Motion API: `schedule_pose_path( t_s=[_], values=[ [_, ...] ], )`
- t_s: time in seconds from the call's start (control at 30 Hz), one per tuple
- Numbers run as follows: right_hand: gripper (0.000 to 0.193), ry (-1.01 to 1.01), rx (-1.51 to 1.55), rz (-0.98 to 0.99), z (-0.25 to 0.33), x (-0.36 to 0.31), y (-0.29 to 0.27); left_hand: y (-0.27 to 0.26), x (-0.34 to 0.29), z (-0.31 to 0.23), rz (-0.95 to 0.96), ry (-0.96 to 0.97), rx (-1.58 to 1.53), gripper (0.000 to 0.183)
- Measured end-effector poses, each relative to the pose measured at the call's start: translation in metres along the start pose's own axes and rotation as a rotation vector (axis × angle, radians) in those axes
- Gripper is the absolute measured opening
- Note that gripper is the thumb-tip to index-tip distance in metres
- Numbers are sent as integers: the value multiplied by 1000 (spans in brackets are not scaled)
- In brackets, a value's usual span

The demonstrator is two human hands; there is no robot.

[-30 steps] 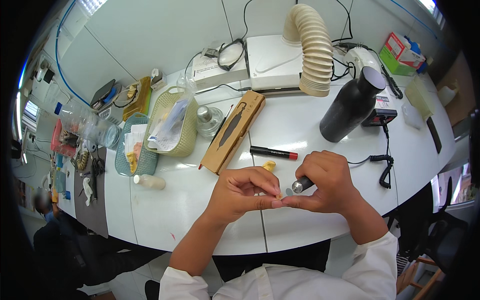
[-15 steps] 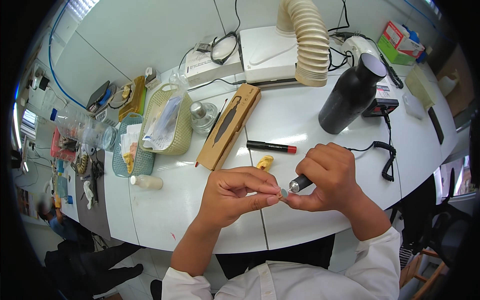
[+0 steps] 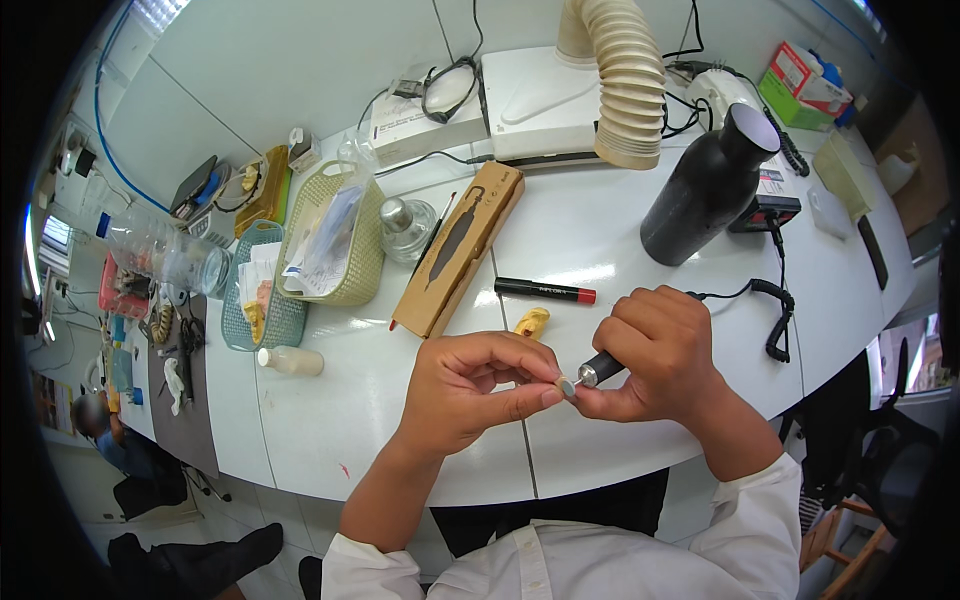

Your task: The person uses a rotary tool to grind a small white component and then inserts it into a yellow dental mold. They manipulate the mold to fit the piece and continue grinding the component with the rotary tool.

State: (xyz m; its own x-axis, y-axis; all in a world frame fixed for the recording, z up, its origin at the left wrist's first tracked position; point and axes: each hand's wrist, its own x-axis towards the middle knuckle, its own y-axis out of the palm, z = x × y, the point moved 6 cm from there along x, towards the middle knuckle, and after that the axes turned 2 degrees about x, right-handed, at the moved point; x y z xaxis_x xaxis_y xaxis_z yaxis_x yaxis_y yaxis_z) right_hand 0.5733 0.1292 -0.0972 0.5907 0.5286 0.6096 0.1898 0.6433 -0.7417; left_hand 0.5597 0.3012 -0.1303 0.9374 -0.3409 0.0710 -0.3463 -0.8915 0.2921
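My right hand (image 3: pixel 655 345) is closed around a black rotary handpiece (image 3: pixel 606 367) with a silver nose. A thin shank runs from that nose toward a small grey-green disc (image 3: pixel 567 387). The fingertips of my left hand (image 3: pixel 480 385) are pinched beside the disc, on something too small and too covered to name. Both hands are raised over the front of the white table. Just beyond them lies a small yellow tooth-like model piece (image 3: pixel 532 322). A black marker with a red end (image 3: pixel 545 291) rests a little farther back.
A long brown cardboard box (image 3: pixel 460 250) lies beyond my left hand, near a glass jar (image 3: pixel 407 228) and a green basket (image 3: pixel 368 262) of papers. A black bottle (image 3: pixel 700 190) and coiled cable (image 3: pixel 778 322) are at right. A ribbed hose (image 3: pixel 628 90) hangs behind.
My hands keep nearly the same pose, with the disc turned slightly between them. At the far lower left, another person's dark-clothed legs have shifted downward.
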Motion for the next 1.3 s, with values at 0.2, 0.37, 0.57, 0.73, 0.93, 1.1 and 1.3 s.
schedule_pose_path(
  t_s=[0.2, 0.37, 0.57, 0.73, 0.93, 1.1, 1.3],
  values=[
    [43, 12, 1, 7, -1, 0, 1, 1, 1, 0, -58, -61, -19, 21],
    [44, 18, -4, 21, 0, 0, 1, 1, 1, 4, -73, -32, -22, 21],
    [45, 22, -14, 27, 0, -1, 1, 0, 0, 2, 16, -70, -35, 19],
    [44, 24, -5, 21, 0, 0, 2, 0, -1, 3, 10, -70, -38, 19],
    [44, 28, -7, 29, 0, 0, 1, 0, -1, 3, 6, -86, -47, 19],
    [44, 35, 8, 21, -1, 0, 1, 0, -1, 3, 7, -85, -32, 19],
    [43, 47, 10, 43, 0, 0, 1, -1, -1, 3, -25, -84, -31, 20]
  ],
)
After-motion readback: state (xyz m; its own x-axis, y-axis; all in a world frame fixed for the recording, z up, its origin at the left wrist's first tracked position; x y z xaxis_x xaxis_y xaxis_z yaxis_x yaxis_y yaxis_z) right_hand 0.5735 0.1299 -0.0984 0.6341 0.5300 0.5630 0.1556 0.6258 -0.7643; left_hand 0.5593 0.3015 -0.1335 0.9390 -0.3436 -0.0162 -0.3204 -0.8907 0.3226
